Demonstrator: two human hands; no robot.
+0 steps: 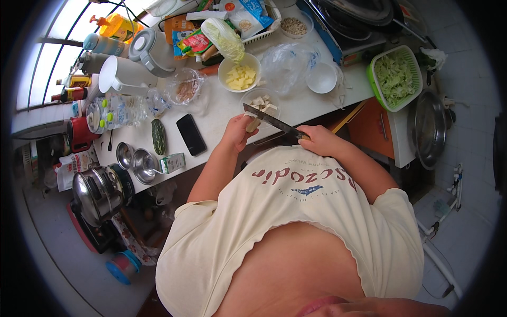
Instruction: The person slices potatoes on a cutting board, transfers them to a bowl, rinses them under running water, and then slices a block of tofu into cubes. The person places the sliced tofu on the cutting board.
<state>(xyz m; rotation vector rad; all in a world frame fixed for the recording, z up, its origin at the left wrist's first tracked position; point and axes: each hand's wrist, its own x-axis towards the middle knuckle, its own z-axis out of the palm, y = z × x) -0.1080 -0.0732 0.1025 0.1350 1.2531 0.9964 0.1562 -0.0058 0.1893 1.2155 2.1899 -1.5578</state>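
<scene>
My left hand (238,131) holds a pale, peeled piece of vegetable (252,123) over the counter's front edge. The handle of a kitchen knife (273,121) is in my right hand (320,139); its dark blade reaches left to the piece. Whether the edge has entered the piece, I cannot tell. Just behind the blade, a clear bowl (278,99) holds pale cut chunks (264,104). Farther back stands a white bowl (223,65) of yellow cubes (241,78), with a napa cabbage (223,37) touching its rim.
A smartphone (191,134), a green striped gourd or cucumber (159,137) and metal bowls (144,164) lie left. Plastic bags (283,65) and a small white bowl (321,78) are behind the knife. Right stands a green-and-white basket (374,85) of chopped leaves, near the stove (356,45).
</scene>
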